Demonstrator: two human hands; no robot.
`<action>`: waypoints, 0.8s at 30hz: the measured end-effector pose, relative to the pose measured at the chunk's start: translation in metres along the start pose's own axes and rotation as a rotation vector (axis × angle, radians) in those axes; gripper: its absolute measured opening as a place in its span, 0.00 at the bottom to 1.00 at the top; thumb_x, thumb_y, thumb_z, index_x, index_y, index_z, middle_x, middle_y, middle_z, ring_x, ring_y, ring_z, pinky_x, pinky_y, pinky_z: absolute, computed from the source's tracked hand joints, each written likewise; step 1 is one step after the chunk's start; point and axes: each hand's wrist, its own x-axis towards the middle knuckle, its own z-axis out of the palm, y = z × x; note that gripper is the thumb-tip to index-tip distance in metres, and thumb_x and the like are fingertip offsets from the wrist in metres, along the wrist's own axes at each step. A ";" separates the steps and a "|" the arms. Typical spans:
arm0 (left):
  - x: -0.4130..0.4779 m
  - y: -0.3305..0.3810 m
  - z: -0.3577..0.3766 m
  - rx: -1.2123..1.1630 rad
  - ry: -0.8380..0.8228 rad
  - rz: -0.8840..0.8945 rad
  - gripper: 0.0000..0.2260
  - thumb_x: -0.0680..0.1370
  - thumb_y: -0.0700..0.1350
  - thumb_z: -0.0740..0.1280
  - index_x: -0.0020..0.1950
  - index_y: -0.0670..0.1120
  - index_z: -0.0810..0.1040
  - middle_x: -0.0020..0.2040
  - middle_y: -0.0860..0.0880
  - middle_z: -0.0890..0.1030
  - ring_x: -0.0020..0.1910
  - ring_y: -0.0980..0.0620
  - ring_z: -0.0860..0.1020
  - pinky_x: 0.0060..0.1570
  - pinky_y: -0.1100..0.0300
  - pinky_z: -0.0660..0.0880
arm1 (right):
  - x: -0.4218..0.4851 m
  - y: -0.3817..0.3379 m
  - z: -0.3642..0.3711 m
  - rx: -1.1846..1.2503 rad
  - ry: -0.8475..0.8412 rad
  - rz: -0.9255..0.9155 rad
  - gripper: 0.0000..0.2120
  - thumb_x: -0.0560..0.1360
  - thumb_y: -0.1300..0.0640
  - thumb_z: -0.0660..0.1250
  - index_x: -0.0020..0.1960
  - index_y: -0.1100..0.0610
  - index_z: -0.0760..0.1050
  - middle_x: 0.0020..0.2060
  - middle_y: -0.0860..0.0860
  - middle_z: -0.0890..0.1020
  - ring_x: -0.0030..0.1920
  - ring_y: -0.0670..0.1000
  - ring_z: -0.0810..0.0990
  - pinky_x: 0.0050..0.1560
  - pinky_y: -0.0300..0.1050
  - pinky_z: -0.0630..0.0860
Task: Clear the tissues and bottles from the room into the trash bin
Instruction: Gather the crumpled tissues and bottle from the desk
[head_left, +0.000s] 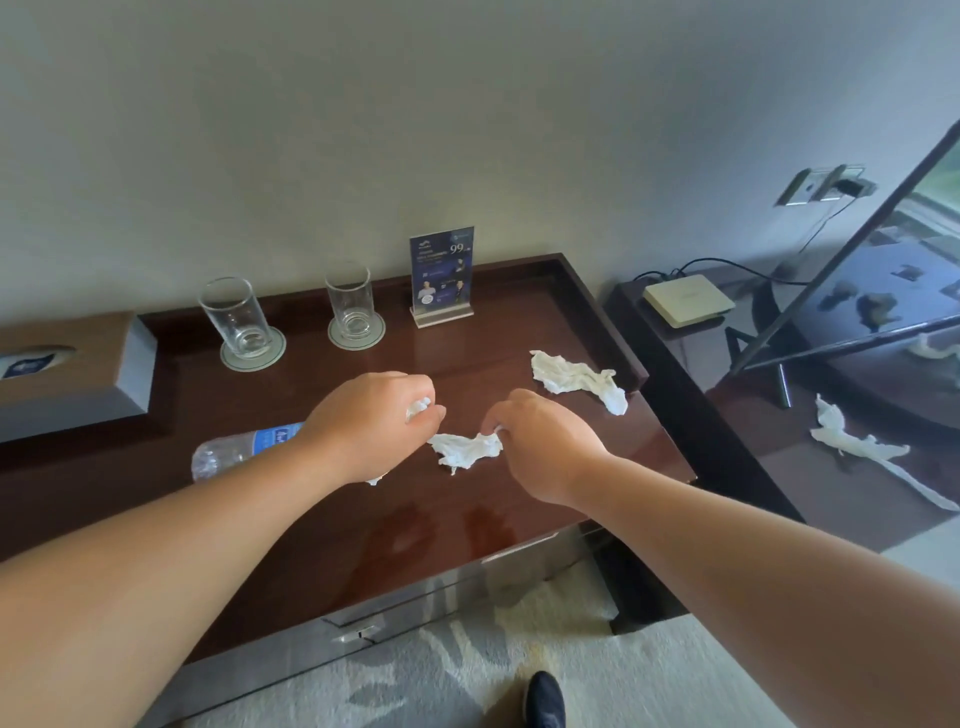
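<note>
Both hands on white tissues over a glossy dark-brown wooden desk (519, 322).

The left hand (371, 426) has its fingers curled tight round a wadded white tissue (418, 407); the right hand (545, 447) pinches one end of a crumpled white tissue (465, 449) lying on the desk between the hands. A longer twisted white tissue (576, 378) lies near the desk's right edge — untouched — and a clear plastic bottle with a blue label (234, 449) lies on its side behind the left forearm.
</note>
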 end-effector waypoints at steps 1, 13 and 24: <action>0.005 0.006 0.006 0.006 0.003 -0.017 0.10 0.78 0.55 0.60 0.40 0.52 0.74 0.39 0.53 0.76 0.39 0.50 0.74 0.36 0.56 0.68 | 0.003 0.011 -0.001 0.004 -0.006 -0.017 0.16 0.77 0.64 0.61 0.58 0.48 0.76 0.52 0.46 0.73 0.44 0.51 0.79 0.39 0.41 0.74; 0.025 0.056 0.050 0.034 0.064 -0.311 0.09 0.77 0.55 0.61 0.39 0.54 0.72 0.37 0.54 0.75 0.37 0.53 0.73 0.33 0.57 0.64 | 0.034 0.095 -0.003 0.039 -0.094 -0.202 0.14 0.77 0.64 0.61 0.56 0.48 0.76 0.50 0.46 0.72 0.41 0.49 0.74 0.38 0.38 0.69; -0.013 0.027 0.064 0.022 0.077 -0.375 0.10 0.77 0.51 0.63 0.37 0.50 0.71 0.31 0.51 0.73 0.33 0.51 0.72 0.33 0.55 0.68 | 0.059 0.076 0.047 0.039 -0.160 -0.288 0.14 0.79 0.59 0.59 0.55 0.43 0.79 0.70 0.45 0.65 0.67 0.52 0.65 0.62 0.45 0.70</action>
